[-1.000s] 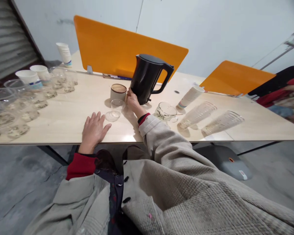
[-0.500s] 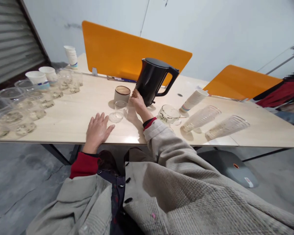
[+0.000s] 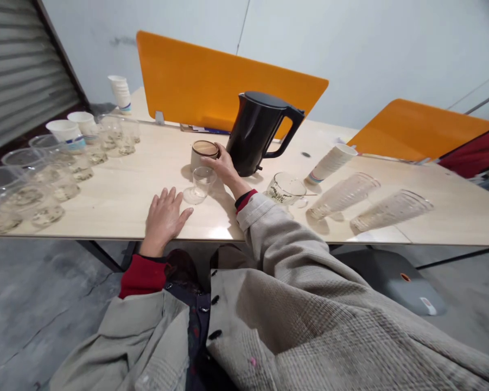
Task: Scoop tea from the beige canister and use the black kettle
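My left hand (image 3: 165, 220) lies flat near the table's front edge, fingers spread and holding nothing. My right hand (image 3: 228, 169) reaches forward and curls round the right side of a small grey canister (image 3: 197, 162) with a wood-coloured top, thumb across its front. In front of the canister is a small clear cup (image 3: 204, 183), with a round clear shape beside it that I cannot make out well. A black electric kettle (image 3: 254, 133) stands upright just behind and right of my right hand. Right of my forearm sits a glass mug (image 3: 286, 190) with green bits inside and a thin stick across it.
Several clear plastic cups (image 3: 46, 187) with bits in the bottom and white paper cups (image 3: 67, 133) crowd the table's left. On the right lie a paper-cup stack (image 3: 331, 163) and clear-cup stacks (image 3: 345, 195). An orange divider (image 3: 228, 79) closes the back. A grey stool (image 3: 391, 279) stands below.
My right hand has moved from beside the kettle's base leftward onto the canister. My left hand stays flat on the table. The view has shifted slightly.
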A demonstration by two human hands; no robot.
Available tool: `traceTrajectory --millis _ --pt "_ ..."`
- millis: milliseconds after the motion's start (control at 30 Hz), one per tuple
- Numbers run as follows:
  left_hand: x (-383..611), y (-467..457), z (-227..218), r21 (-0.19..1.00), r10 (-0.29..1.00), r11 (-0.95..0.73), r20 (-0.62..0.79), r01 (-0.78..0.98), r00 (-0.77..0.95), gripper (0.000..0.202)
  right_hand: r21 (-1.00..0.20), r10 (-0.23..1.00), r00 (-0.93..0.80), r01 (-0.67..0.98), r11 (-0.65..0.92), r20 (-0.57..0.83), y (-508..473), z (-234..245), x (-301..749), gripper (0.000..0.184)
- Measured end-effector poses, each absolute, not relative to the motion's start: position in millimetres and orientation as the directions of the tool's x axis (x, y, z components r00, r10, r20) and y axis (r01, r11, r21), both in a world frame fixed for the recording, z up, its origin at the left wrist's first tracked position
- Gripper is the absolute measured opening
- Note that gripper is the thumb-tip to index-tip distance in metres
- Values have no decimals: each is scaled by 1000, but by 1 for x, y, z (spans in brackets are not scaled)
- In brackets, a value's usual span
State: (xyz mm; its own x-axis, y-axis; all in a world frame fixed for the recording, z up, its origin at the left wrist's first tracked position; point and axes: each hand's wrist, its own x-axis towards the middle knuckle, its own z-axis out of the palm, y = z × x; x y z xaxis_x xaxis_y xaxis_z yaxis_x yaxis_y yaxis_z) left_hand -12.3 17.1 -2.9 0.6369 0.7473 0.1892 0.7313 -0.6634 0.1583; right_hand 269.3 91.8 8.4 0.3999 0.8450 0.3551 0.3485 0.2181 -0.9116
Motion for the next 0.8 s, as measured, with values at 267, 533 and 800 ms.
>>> traceTrajectory --millis 267,533,800 --pt "-12 16 -3 204 754 -656 205 727 623 63 -813 750 449 547 199 486 92 18 269 97" --pt "-14 24 -16 325 747 -665 261 673 612 62 -658 588 416 698 282 693 46 71 285 95" --pt "-30 27 -13 800 806 -530 372 282 459 80 -739 753 311 589 326 580 -73 66 237 99"
